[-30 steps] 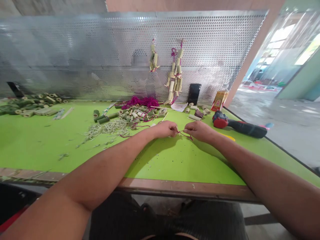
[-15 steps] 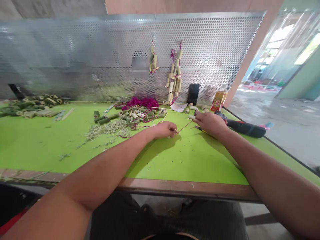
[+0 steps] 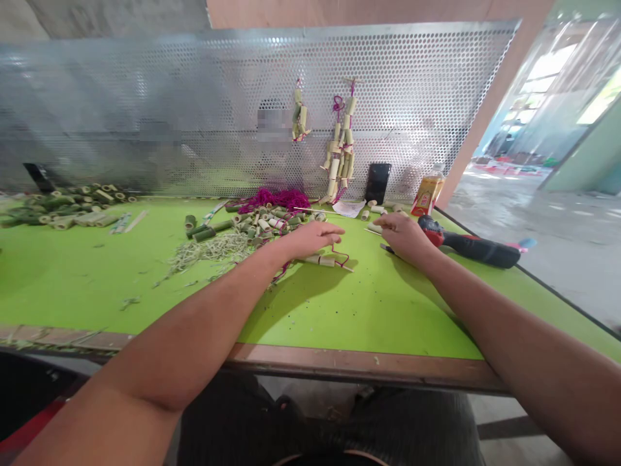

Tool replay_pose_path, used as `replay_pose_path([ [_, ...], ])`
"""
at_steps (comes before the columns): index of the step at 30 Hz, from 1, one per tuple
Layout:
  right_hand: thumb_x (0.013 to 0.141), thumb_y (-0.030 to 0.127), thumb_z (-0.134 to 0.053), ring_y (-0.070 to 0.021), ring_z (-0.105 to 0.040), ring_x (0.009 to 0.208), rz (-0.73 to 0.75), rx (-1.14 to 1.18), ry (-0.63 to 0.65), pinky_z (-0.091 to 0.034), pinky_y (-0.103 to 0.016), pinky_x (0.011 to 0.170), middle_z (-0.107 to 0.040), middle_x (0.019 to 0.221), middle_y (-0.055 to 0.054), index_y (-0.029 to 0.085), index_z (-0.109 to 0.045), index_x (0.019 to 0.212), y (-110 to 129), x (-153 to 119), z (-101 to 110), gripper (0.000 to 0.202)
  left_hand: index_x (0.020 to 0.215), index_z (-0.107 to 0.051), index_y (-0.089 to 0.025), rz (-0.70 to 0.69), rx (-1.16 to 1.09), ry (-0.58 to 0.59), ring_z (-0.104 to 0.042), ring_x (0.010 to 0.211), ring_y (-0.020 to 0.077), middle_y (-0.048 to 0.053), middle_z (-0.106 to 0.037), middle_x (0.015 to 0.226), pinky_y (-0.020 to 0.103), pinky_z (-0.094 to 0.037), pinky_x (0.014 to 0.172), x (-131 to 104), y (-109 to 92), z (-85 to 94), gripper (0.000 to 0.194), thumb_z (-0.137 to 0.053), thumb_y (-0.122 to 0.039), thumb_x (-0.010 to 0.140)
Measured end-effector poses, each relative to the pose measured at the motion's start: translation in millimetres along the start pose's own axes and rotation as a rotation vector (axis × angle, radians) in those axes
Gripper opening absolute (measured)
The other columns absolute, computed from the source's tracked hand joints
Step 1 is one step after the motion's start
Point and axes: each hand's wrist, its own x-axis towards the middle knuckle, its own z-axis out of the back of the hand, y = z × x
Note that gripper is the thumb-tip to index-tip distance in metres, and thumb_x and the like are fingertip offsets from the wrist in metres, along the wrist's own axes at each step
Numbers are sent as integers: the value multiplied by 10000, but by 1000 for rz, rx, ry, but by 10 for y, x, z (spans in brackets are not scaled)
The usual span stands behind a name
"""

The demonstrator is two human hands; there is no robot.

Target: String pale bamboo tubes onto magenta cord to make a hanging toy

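My left hand [image 3: 314, 238] is open, its fingers stretched out flat above the green tabletop. Just below it lies a pale bamboo tube [image 3: 326, 261] with a thin stick and a loop of purple string [image 3: 342, 259] at its right end. More of this strung piece is hidden under my left hand and wrist. Over on the right, my right hand [image 3: 400, 234] is open, fingers forward beside a short bamboo piece [image 3: 374, 227]; part of the fingers is hard to see. A dark-tipped cutter [image 3: 387, 248] sits partly under that hand.
Bamboo tubes [image 3: 264, 224], shavings [image 3: 208, 252] and purple string [image 3: 272, 199] lie left of centre. Strung bamboo figures [image 3: 334, 169] hang on the perforated metal panel [image 3: 204, 97]. A phone [image 3: 377, 183], a bottle [image 3: 427, 191] and a power tool [image 3: 475, 248] stand or lie at the right.
The string stretched between my hands has been let go and now lies looped on the table. My left hand has opened and moved slightly up and away from the strung piece.
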Motion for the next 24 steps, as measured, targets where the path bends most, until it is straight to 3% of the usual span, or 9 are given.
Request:
replay_pose_path([
  [2, 900, 220, -552, -238, -695, 980, 47, 82, 103, -537, -365, 906, -750, 1125, -132, 130, -760, 1114, 72, -75, -30, 311, 1289, -666, -210, 20, 87, -48, -624, 1158, 214, 81, -679, 1312, 340, -447, 1015, -26, 61, 116, 433, -532, -436, 946],
  [5, 898, 360, -629, -219, -692, 858, 174, 106, 256, -550, -355, 820, -758, 1009, -105, 169, -746, 1145, 183, -176, -183, 334, 1227, -693, -194, 44, 253, 63, -616, 1133, 236, 100, -671, 1292, 323, -442, 971, -79, 197, 277, 448, -589, -468, 889],
  [8, 870, 391, -684, -251, -660, 1032, 363, 50, 307, -507, -380, 949, -730, 1111, -110, 194, -738, 1155, 282, -220, -379, 351, 1306, -651, -240, 20, 338, 234, -572, 1203, 253, 101, -607, 1376, 318, -402, 1015, -134, 328, 380, 564, -671, -496, 803],
  [10, 886, 379, -667, -262, -627, 1096, 436, -5, 348, -468, -387, 1007, -716, 1127, -114, 184, -750, 1088, 331, -220, -471, 293, 1335, -630, -266, 8, 364, 273, -541, 1243, 259, 97, -568, 1417, 325, -377, 1052, -160, 378, 420, 611, -691, -508, 777],
  [16, 926, 268, -548, -218, -621, 915, 402, -132, 348, -477, -322, 878, -695, 954, -104, 156, -722, 894, 312, -185, -494, 210, 1194, -702, -246, -34, 343, 241, -521, 1270, 233, 85, -554, 1416, 342, -346, 1112, -192, 398, 504, 404, -580, -467, 879],
  [24, 944, 267, -516, -232, -636, 932, 308, -263, 287, -476, -328, 841, -715, 970, -104, 177, -738, 911, 191, -134, -404, 242, 1287, -648, -227, 36, 369, 211, -524, 1262, 205, 83, -555, 1428, 311, -361, 1086, -188, 520, 507, 417, -487, -342, 920],
])
